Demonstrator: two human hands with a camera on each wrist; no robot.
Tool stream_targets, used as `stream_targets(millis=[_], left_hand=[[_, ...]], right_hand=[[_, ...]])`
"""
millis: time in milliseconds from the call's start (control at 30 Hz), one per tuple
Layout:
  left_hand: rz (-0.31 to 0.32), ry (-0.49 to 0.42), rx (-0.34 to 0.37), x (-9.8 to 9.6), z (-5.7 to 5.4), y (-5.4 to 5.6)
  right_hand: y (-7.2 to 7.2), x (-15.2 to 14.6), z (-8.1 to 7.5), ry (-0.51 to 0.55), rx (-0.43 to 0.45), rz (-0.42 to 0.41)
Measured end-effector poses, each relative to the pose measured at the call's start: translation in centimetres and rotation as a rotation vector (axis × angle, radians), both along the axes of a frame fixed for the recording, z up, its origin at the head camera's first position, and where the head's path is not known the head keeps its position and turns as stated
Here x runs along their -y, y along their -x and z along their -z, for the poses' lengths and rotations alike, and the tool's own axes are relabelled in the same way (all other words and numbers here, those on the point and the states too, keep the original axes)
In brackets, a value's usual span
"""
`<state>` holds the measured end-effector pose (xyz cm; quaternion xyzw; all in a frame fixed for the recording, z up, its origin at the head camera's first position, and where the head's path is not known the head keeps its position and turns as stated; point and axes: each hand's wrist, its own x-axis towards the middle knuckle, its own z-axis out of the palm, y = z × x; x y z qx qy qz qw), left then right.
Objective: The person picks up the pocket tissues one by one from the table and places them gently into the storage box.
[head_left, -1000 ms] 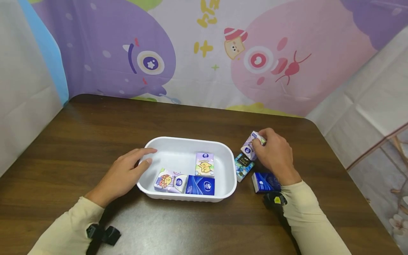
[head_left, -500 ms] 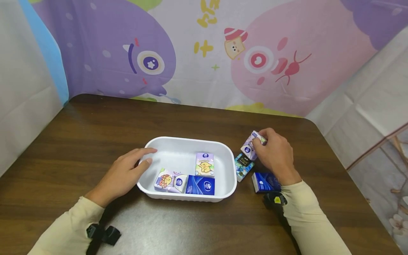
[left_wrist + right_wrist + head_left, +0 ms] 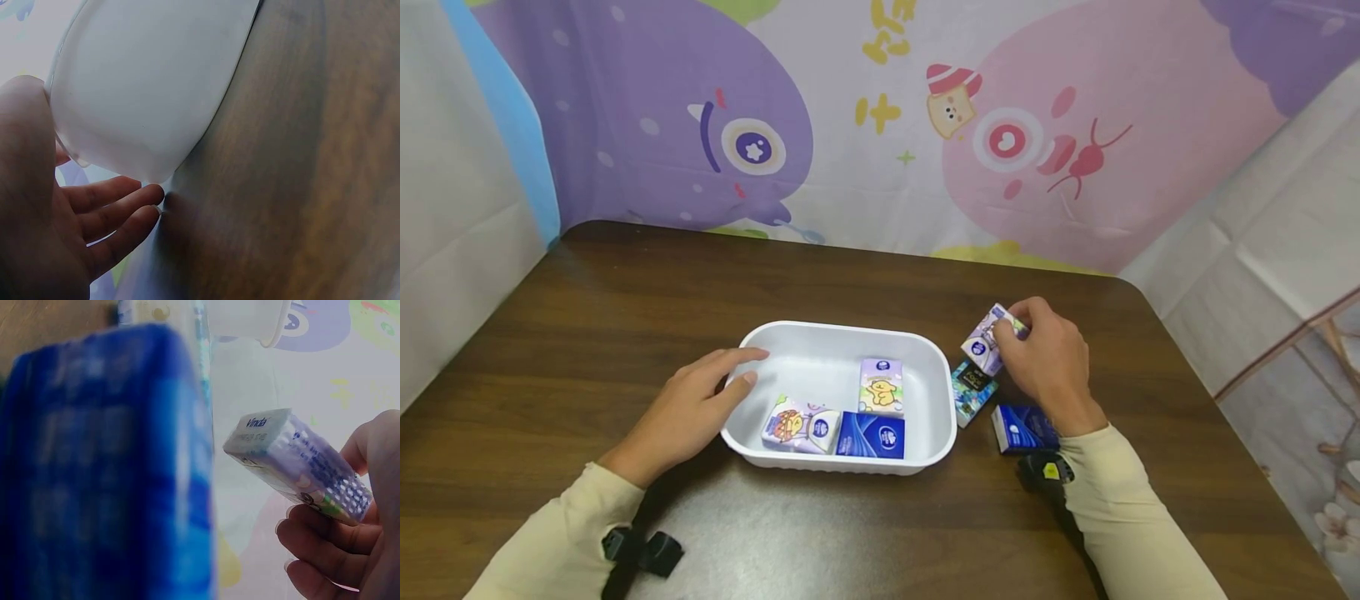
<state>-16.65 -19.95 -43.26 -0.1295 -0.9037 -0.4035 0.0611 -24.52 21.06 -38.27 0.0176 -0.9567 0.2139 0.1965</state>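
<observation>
My right hand [image 3: 1048, 362] pinches a lilac-and-white tissue pack [image 3: 981, 342] between thumb and fingers, tilted just above a teal tissue pack [image 3: 972, 400]. The right wrist view shows the held pack's "Vinda" end. My left hand [image 3: 688, 408] rests at the left end of a white plastic tub [image 3: 842, 468], thumb and index finger reaching over its rim, the other fingers loosely extended by the outer wall. Inside the tub lie a lilac pack [image 3: 881, 387] with a yellow dog, a cartoon pack [image 3: 793, 427] and a blue pack [image 3: 872, 435].
Near my right wrist another blue tissue pack [image 3: 1022, 429] lies on the brown wooden table [image 3: 850, 533]; in the right wrist view this blue pack [image 3: 112, 462] looms large and blurred. A cartoon-printed cloth [image 3: 842, 125] hangs behind the table.
My right hand has raised the lilac-and-white pack slightly and shifted it a little to the left. The left hand and the tub have stayed in place.
</observation>
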Motion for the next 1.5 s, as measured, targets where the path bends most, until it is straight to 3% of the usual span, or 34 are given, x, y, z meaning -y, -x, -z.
stream_targets(millis=[567,1500], left_hand=[[-0.007,0.014,0.009,0.02,0.03,-0.06],[-0.006,0.01,0.02,-0.03,-0.09,0.04]], right_hand=[[-0.32,0.3,-0.21,0.026,-0.058,-0.009],[-0.43,0.54,-0.81,0.203,-0.128,-0.045]])
